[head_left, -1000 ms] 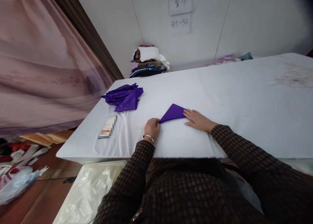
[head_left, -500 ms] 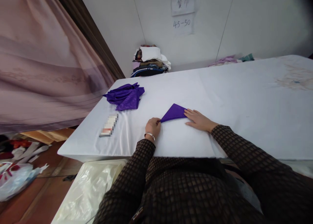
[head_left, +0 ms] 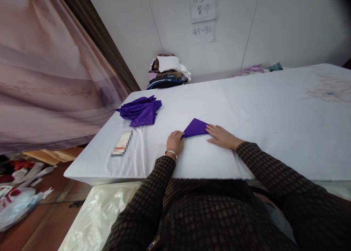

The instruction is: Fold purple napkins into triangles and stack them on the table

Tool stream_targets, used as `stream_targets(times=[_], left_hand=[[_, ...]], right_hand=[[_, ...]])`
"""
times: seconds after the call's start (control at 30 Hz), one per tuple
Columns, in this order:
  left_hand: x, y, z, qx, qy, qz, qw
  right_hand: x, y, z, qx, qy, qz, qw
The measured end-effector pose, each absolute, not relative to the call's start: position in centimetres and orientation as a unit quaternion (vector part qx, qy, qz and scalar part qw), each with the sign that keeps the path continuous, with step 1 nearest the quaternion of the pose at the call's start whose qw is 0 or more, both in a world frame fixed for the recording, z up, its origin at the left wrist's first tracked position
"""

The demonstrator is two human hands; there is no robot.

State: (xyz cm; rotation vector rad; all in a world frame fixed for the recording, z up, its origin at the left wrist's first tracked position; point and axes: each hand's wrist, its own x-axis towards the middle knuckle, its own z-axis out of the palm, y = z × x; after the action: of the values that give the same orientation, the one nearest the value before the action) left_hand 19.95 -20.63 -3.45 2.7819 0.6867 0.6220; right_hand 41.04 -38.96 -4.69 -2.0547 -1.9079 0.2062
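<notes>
Left hand (head_left: pixel 175 141) pinches the purple napkin (head_left: pixel 196 127); right hand (head_left: pixel 221 136) touches it.

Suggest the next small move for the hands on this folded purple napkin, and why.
The left hand pinches the left tip of the purple napkin, a flat triangle on the white tablecloth; the right hand lies open on its right corner, pinning it. So probably lift that tip and carry it toward the right hand, making another fold.

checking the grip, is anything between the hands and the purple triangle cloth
Nothing visible. The left hand pinches the folded purple cloth at its left corner, and the right hand lies flat on its right edge. The pile of purple cloths sits apart, far left.
</notes>
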Motion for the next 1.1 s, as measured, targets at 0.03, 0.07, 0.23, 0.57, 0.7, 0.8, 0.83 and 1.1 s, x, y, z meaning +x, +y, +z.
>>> stream_targets(times=[0.03,0.07,0.23,0.57,0.7,0.8,0.83,1.1], left_hand=[[20.1,-20.4,-3.5,0.942,0.24,0.204,0.113],[20.1,-20.2,-3.6,0.939,0.247,0.202,0.124],[18.6,-19.0,-4.5,0.923,0.261,0.234,0.159],[21.1,-20.7,-3.0,0.927,0.176,0.296,0.148],[24.5,-22.6,-2.5,0.972,0.114,0.175,0.107],[25.1,-22.7,-3.1,0.983,0.147,0.062,0.091],[25.1,-22.6,-3.3,0.983,0.157,0.04,0.091],[25.5,-21.7,-2.4,0.968,0.19,-0.059,0.152]], right_hand=[[41.0,-38.9,-4.6,-0.722,-0.669,0.074,0.162],[41.0,-38.9,-4.6,-0.722,-0.668,0.076,0.161],[40.9,-38.9,-4.6,-0.722,-0.665,0.078,0.171],[40.6,-38.9,-4.7,-0.726,-0.664,0.076,0.162],[40.7,-38.8,-5.3,-0.728,-0.662,0.075,0.163],[40.8,-38.8,-5.7,-0.724,-0.665,0.074,0.167],[40.8,-38.8,-5.7,-0.723,-0.666,0.074,0.165],[40.9,-39.0,-6.0,-0.725,-0.664,0.076,0.164]])
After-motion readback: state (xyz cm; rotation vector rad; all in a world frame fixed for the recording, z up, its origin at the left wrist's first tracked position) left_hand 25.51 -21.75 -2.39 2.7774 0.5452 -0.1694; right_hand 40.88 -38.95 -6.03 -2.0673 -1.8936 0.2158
